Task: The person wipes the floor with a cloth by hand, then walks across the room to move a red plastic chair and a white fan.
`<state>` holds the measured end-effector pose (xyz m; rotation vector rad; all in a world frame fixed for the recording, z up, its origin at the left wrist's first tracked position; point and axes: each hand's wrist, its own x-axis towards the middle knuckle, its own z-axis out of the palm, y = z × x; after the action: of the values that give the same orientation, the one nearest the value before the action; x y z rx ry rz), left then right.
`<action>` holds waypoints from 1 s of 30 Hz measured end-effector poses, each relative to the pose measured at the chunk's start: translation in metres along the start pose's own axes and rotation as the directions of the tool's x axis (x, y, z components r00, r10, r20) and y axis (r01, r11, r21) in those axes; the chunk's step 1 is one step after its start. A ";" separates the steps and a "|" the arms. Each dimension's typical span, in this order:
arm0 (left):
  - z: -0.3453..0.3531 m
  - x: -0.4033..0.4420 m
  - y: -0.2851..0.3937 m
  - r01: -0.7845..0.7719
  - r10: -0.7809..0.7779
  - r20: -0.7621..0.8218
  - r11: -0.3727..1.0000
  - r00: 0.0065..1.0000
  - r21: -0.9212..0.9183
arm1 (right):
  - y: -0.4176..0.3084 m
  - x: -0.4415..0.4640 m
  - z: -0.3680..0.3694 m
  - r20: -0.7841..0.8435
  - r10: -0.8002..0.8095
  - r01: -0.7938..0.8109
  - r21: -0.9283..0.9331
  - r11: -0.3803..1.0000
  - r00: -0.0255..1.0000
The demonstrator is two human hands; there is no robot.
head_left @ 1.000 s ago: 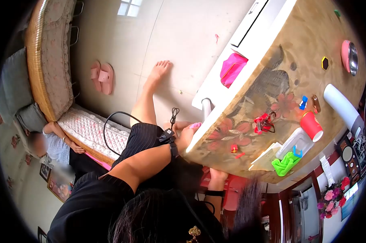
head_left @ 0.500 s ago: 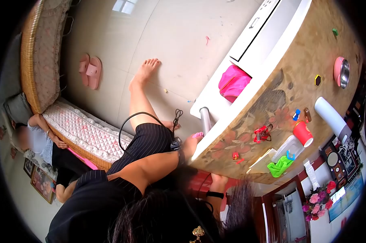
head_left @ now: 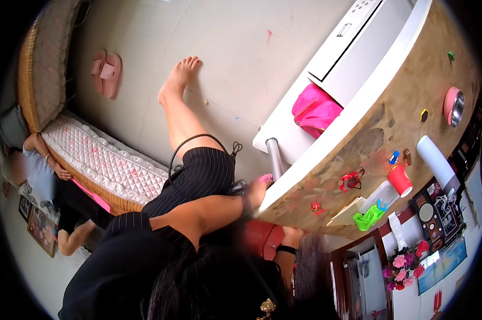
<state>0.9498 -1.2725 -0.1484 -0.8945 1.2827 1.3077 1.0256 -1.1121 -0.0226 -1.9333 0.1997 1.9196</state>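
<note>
Room: pale tiled floor (head_left: pixel 230 64) is seen beside a rattan sofa with white quilted cushions (head_left: pixel 105 160); another person (head_left: pixel 35 173) is seen on it.
Table: brown flower-patterned tabletop with a white edge (head_left: pixel 406 101); a red paper cup (head_left: pixel 399 180), a bright green crumpled piece (head_left: pixel 367 218) and a cluster of small red parts (head_left: pixel 350 180) are spread on it.
Shelf: bright pink zipped bag (head_left: pixel 315 109) is stowed in the open white compartment under the table.
Pink object: small pink object (head_left: pixel 266 178), shape unclear, is seen at the left fingers, just beside the grey metal table leg (head_left: pixel 274 157).
Left hand: left hand (head_left: pixel 259 193) is brought to the table edge; fingers are blurred and partly covered, so closed or loose cannot be told.
Right hand: right hand (head_left: pixel 293 236), black band at the wrist, is placed at the near table edge, by a red seat-like surface (head_left: pixel 265 234); its fingers are hidden, grip cannot be told.
Cable: thin black cable (head_left: pixel 190 140) is looped over the leg.
Handling: judged best if the pink object is held clear of metal leg and edge, cable is left slack, and hands are brought into view.
Writing: pale marks on the cup cannot be read; no brand or label can be made out.
</note>
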 end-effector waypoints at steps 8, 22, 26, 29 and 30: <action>0.015 0.038 -0.059 0.254 -0.166 0.200 0.763 0.966 -0.594 | -0.007 0.026 -0.005 0.091 0.003 -0.007 0.045 0.999 0.996; -0.082 -0.030 0.128 -0.068 0.075 -0.002 0.923 0.997 0.380 | -0.013 0.022 -0.074 0.122 -0.024 0.017 0.059 0.998 0.992; -0.110 -0.066 0.227 -0.061 0.057 0.095 0.997 0.994 0.044 | 0.028 0.009 -0.133 0.000 0.085 -0.085 -0.029 0.996 0.996; -0.126 -0.118 0.311 -0.040 0.038 0.108 0.999 0.993 0.020 | 0.133 -0.036 -0.114 -0.176 0.126 -0.188 -0.406 0.894 0.976; -0.132 -0.128 0.328 -0.073 0.065 0.103 0.994 0.993 0.081 | 0.167 -0.060 -0.082 -0.201 0.111 -0.196 -0.474 0.859 0.973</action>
<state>0.6317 -1.3834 0.0201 -0.7221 1.2901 1.3258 1.0352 -1.3056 0.0031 -2.4808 -0.1075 2.0563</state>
